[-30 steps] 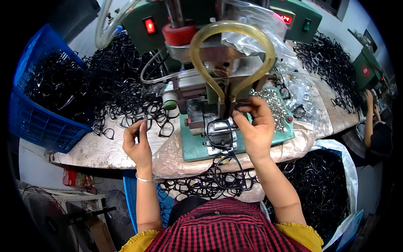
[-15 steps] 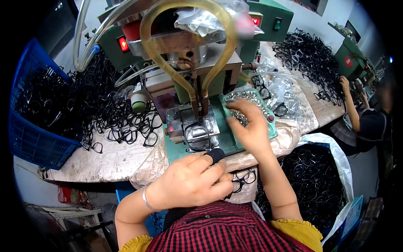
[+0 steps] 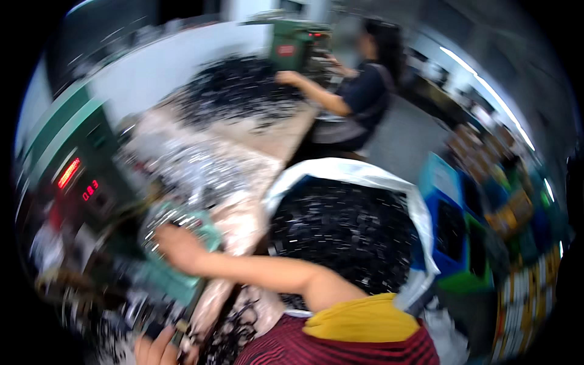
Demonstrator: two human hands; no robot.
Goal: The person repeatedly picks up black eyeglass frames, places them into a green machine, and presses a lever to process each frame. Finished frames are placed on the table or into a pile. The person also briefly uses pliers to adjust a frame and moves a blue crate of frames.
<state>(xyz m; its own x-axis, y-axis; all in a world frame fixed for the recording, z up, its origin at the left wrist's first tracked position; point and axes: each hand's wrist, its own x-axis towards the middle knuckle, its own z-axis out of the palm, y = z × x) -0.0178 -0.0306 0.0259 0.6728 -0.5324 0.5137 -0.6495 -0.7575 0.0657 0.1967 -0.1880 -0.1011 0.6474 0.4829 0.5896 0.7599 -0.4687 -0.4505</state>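
My right hand (image 3: 176,246) reaches into the green tray (image 3: 210,234) of small shiny metal parts (image 3: 173,214). Its fingertips are smeared by motion among the parts, so whether they pinch any cannot be told. At the lower left edge my left hand (image 3: 157,350) is partly cut off, its fingers curled and a black cover on one of them. Something small and blurred lies at those fingertips; I cannot make it out. Black eyeglass frames (image 3: 234,331) lie in a heap to the right of this hand, near my checked apron.
A white sack (image 3: 359,167) full of dark frames stands beside my right arm. Green machine housing (image 3: 82,158) with red displays is at left. Farther off, a co-worker (image 3: 365,97) sits by a frame pile (image 3: 228,91). Blue crates (image 3: 441,201) and cartons (image 3: 529,286) stand right.
The view has swung to the right and blurred, so the machine now lies at the left edge. My right hand has gone down into the parts tray; my left hand is now largely out of frame.
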